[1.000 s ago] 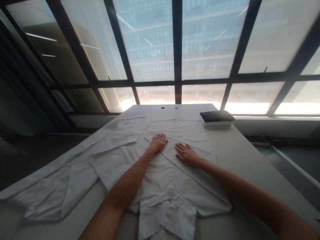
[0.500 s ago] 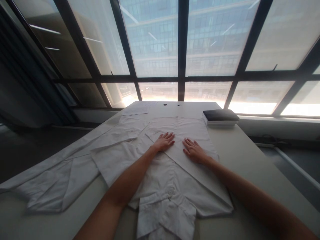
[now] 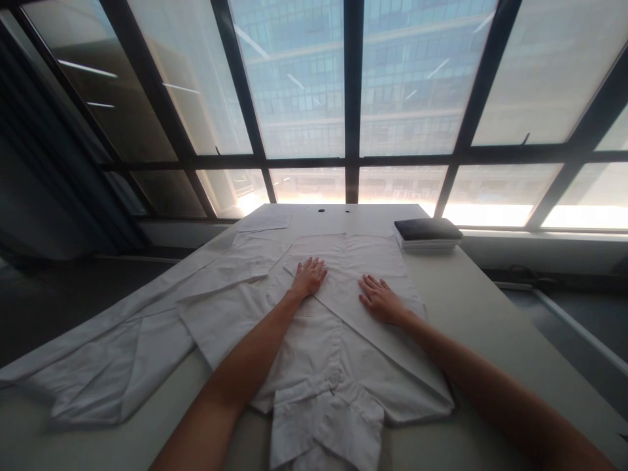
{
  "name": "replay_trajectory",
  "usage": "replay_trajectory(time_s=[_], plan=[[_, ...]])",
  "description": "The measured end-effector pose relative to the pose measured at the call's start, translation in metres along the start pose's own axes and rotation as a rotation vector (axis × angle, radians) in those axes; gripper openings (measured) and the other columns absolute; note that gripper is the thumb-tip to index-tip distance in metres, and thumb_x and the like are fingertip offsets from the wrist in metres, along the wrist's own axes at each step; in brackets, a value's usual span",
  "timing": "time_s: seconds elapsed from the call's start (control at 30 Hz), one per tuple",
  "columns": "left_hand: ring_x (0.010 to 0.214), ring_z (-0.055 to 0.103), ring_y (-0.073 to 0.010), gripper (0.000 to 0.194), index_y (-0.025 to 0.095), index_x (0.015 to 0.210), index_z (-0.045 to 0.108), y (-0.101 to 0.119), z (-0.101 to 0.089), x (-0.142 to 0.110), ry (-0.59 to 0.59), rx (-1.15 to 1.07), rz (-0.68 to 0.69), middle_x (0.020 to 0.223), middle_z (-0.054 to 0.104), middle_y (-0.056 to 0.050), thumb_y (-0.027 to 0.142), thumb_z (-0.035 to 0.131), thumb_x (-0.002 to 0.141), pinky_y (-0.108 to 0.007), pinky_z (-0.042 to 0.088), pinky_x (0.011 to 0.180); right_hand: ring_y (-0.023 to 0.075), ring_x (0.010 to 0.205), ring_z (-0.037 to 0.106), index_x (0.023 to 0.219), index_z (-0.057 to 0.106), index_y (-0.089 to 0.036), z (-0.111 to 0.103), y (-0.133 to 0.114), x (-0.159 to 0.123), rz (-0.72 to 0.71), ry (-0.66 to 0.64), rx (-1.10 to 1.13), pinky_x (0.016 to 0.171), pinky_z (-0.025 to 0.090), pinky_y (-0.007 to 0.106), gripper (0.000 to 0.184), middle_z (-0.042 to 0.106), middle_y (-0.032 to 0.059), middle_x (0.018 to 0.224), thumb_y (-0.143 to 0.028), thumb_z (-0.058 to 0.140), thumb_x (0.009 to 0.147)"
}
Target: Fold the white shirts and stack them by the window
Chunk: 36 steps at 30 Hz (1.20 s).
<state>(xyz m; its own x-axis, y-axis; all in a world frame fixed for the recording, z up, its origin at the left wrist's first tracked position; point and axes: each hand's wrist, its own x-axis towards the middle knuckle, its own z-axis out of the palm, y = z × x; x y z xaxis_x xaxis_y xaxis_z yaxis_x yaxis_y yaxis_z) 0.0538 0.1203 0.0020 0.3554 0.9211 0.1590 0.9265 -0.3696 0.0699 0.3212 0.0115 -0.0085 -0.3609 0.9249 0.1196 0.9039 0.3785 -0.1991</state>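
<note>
A white garment (image 3: 307, 347) lies spread over the middle of the tabletop (image 3: 495, 340), its collar-like flap (image 3: 328, 418) pointing toward the near edge. White folded cloth (image 3: 115, 356) stretches beside it along the left edge, creased and partly layered. Farther in, the left hand (image 3: 309, 277) rests palm down on the garment, its grip released and fingers extended; the right hand (image 3: 380, 299) lies likewise, flat and released, just beside it and nearer the right edge. Beyond the hands, near the far right corner, a dark flat item (image 3: 428, 228) sits on a white stack (image 3: 428, 244). Toward the far left corner lies a thin pale sheet (image 3: 265, 220), any print on it too faint to read. Past the far edge rise dark-framed windows (image 3: 402, 85).
</note>
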Motion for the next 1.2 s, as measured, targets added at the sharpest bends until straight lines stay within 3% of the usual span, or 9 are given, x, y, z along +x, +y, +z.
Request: replay_trajectory(time_s=[0.13,0.3,0.4,0.47,0.6,0.87,1.0,1.1,1.2], plan=[[0.153,0.021,-0.0271,0.052,0.023,0.153,0.042,0.024,-0.002,-0.006,0.102,-0.043,0.171,0.162,0.035,-0.009,0.041,0.030,0.106,-0.056,0.014,0.122,0.0242,0.153,0.018,0.157,0.034,-0.012,0.002,0.000,0.001,0.001,0.009,0.000,0.123,0.014,0.046,0.062,0.024,0.0142,0.165,-0.043,0.029,0.104],[0.154,0.015,-0.0289,0.058,0.028,0.157,0.034,0.053,0.001,-0.015,-0.119,-0.111,0.404,0.166,0.025,-0.007,0.054,0.030,0.106,-0.059,0.013,0.121,0.0264,0.154,0.015,0.158,0.033,-0.019,-0.003,0.003,-0.002,-0.085,-0.018,0.012,0.122,0.014,0.052,0.063,0.022,0.0122,0.166,-0.051,0.029,0.105],[0.154,0.013,-0.0303,0.063,0.030,0.159,0.030,0.057,0.001,-0.018,-0.179,-0.123,0.401,0.167,0.020,-0.006,0.061,0.026,0.105,-0.060,0.012,0.121,0.0249,0.154,0.012,0.158,0.033,-0.025,-0.006,0.004,-0.005,-0.205,-0.048,0.028,0.123,0.011,0.051,0.064,0.020,0.0089,0.167,-0.058,0.027,0.104],[0.155,0.012,-0.0300,0.062,0.031,0.159,0.030,0.057,-0.001,-0.018,-0.179,-0.121,0.388,0.167,0.018,-0.005,0.061,0.024,0.105,-0.058,0.012,0.121,0.0243,0.154,0.012,0.159,0.033,-0.024,-0.006,0.005,-0.006,-0.204,-0.045,0.033,0.123,0.011,0.051,0.065,0.020,0.0096,0.167,-0.059,0.023,0.104],[0.154,0.013,-0.0304,0.060,0.031,0.159,0.030,0.056,-0.003,-0.019,-0.182,-0.095,0.386,0.167,0.018,-0.005,0.057,0.027,0.105,-0.058,0.014,0.121,0.0247,0.154,0.014,0.158,0.033,-0.021,-0.005,0.011,-0.003,-0.124,-0.029,0.029,0.123,0.012,0.052,0.066,0.021,0.0112,0.166,-0.057,0.020,0.105],[0.154,0.014,-0.0287,0.058,0.032,0.158,0.031,0.056,-0.003,-0.018,-0.190,-0.102,0.374,0.168,0.018,-0.003,0.055,0.029,0.105,-0.055,0.013,0.122,0.0271,0.154,0.015,0.157,0.034,-0.016,-0.015,0.065,-0.003,0.124,-0.033,-0.060,0.121,0.016,0.052,0.063,0.023,0.0146,0.166,-0.050,0.023,0.106],[0.154,0.015,-0.0277,0.056,0.033,0.158,0.033,0.055,-0.002,-0.018,-0.177,-0.097,0.377,0.167,0.019,-0.002,0.054,0.030,0.105,-0.054,0.014,0.122,0.0297,0.152,0.020,0.155,0.039,-0.014,-0.017,0.072,-0.006,0.263,0.018,-0.123,0.120,0.018,0.055,0.061,0.029,0.0172,0.163,-0.047,0.024,0.105],[0.154,0.015,-0.0279,0.057,0.032,0.158,0.033,0.055,0.000,-0.018,-0.173,-0.095,0.380,0.167,0.020,-0.003,0.054,0.030,0.105,-0.054,0.014,0.122,0.0276,0.153,0.019,0.154,0.040,-0.014,-0.016,0.058,-0.007,0.211,0.106,-0.127,0.121,0.014,0.052,0.060,0.029,0.0165,0.163,-0.046,0.024,0.106],[0.154,0.014,-0.0283,0.057,0.032,0.158,0.032,0.055,0.000,-0.017,-0.179,-0.098,0.379,0.167,0.020,-0.003,0.054,0.030,0.105,-0.054,0.014,0.122,0.0239,0.153,0.019,0.156,0.036,-0.016,-0.013,0.040,-0.006,0.011,0.057,-0.055,0.122,0.015,0.048,0.061,0.028,0.0130,0.164,-0.049,0.025,0.105]])
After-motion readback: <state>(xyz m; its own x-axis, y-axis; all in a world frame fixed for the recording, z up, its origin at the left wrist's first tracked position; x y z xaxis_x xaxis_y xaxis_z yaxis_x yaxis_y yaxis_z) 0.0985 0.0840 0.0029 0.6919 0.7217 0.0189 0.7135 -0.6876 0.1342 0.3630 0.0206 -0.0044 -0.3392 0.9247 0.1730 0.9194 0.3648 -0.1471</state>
